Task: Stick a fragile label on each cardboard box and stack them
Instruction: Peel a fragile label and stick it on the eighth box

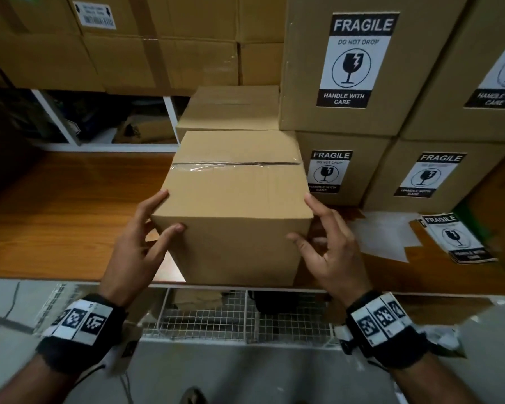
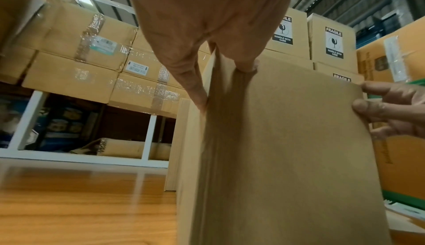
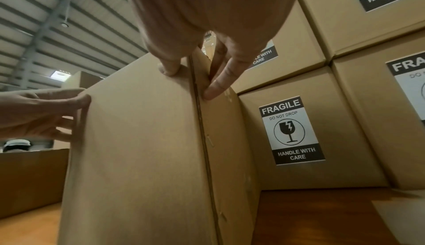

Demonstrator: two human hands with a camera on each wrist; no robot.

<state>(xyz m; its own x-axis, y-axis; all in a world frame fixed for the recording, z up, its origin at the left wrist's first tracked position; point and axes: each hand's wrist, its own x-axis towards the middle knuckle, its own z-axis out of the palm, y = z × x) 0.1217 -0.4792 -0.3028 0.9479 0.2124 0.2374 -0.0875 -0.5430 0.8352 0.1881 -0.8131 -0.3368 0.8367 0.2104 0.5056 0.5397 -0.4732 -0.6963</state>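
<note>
A plain, tape-sealed cardboard box (image 1: 233, 199) (image 2: 287, 149) (image 3: 142, 149) with no label on its visible faces stands at the front edge of the wooden table (image 1: 56, 214). My left hand (image 1: 169, 212) (image 2: 224, 86) grips its front left corner, thumb on the front face and fingers on the left side. My right hand (image 1: 301, 218) (image 3: 189, 81) grips the front right corner the same way. A loose pile of fragile labels (image 1: 456, 239) lies on the table to the right. Labelled boxes (image 1: 341, 83) (image 3: 292, 130) are stacked at the right rear.
A second plain box (image 1: 231, 109) stands right behind the held one. White backing paper (image 1: 382, 237) lies beside the labels. Large taped cartons (image 1: 114, 53) sit on a white shelf at the back. A wire basket (image 1: 245, 313) hangs below the table edge.
</note>
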